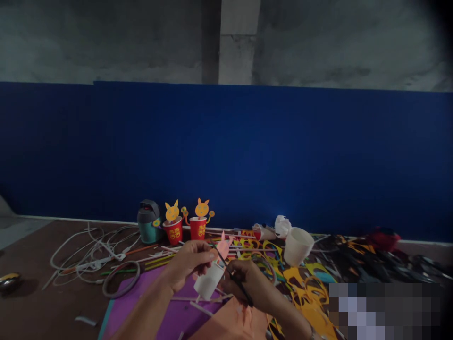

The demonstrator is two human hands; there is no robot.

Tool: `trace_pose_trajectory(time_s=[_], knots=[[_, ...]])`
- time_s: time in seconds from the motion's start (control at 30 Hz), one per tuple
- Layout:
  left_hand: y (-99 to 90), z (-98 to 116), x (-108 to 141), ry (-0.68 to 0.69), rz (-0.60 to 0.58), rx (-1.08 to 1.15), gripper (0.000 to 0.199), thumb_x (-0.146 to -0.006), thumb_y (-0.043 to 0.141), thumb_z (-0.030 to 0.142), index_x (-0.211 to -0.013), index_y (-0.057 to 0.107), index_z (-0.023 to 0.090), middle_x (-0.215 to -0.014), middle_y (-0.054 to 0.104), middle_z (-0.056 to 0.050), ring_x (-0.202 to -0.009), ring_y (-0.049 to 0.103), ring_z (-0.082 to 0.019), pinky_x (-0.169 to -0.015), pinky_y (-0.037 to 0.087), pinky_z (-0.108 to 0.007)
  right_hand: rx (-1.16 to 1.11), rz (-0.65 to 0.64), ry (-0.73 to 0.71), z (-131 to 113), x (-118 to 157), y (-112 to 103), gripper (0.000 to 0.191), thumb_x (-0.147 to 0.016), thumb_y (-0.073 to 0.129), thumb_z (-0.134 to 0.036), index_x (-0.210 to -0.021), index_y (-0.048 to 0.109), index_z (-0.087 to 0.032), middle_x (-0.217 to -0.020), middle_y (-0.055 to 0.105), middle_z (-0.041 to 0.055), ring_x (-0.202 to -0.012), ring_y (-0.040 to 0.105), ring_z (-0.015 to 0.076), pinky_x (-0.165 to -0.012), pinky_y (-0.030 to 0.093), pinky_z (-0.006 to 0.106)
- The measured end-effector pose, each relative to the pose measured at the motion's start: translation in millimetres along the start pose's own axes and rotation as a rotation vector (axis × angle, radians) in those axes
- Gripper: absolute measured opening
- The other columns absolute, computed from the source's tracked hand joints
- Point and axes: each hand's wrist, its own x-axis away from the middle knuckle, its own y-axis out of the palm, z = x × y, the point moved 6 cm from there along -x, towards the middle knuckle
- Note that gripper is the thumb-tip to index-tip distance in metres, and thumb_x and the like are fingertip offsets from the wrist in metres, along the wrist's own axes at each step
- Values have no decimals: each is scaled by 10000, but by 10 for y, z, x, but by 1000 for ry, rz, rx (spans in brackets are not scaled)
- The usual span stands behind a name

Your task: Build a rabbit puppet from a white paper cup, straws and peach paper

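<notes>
My right hand (244, 281) grips a pair of black scissors (241, 289), its slim blade slanting up and left past the cup. With fingers bent together, my left hand (189, 262) pinches near the rim of a tilted white paper cup (208, 282); exactly what lies between the fingertips is hidden. Above the cup's mouth rises a pink paper animal head (223, 246) with pointed ears. The cup stands between both hands, over a purple sheet (141, 302) and an orange paper sheet (230, 323).
Two red cups (172, 233) with yellow paper animal heads stand at the back, beside a teal-and-grey bottle (148, 224). White cables (94, 252) and a tape roll (122, 279) lie left. Right are a large white cup (298, 245) and yellow paper scraps (311, 295). A blue partition (226, 151) rises behind.
</notes>
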Motion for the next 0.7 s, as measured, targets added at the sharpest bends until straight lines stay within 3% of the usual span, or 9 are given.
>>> trace_pose_trajectory(time_s=[0.13,0.23,0.37,0.43,0.57,0.7], knots=[[-13,15,8,16,-25,-89,235,-672,726,348,-678,600,149,-537,576,35,-427,490,-65,-411,314,-180,58,-9,72,65,6,-161,257,-733,658,-409,-813,566,-182,-477,527,-62,-358,422,73,-347,317,171],[35,61,43,50,-80,-198,219,-695,703,344,-686,648,133,-579,622,1,-498,552,-89,-448,353,-181,205,98,82,67,35,-478,321,-742,646,-340,-997,525,-188,-540,582,-53,-412,494,99,-395,349,187],[166,41,95,3,-174,-234,217,-673,721,324,-771,658,141,-611,658,-10,-525,601,-120,-472,401,-201,843,292,134,29,119,-935,208,-743,628,-366,-821,564,-184,-698,672,37,-626,612,171,-527,375,245],[267,14,117,-24,-234,-203,254,-653,738,301,-836,638,157,-620,663,-6,-521,612,-129,-484,425,-219,981,341,206,70,144,-1077,237,-740,623,-404,-779,584,-174,-812,698,96,-768,639,235,-605,392,284],[527,-135,169,-74,-380,-304,176,-669,691,262,-813,642,174,-660,665,-7,-499,603,-118,-505,455,-237,1078,375,363,232,142,-1198,289,-717,633,-418,-856,624,-165,-888,707,137,-872,644,306,-667,410,335],[684,-523,225,-91,-401,-486,129,-649,611,182,-773,646,182,-614,627,5,-468,595,-136,-423,419,-218,1120,370,420,364,117,-1167,289,-703,646,-338,-921,644,-148,-988,699,169,-959,629,328,-730,421,350]])
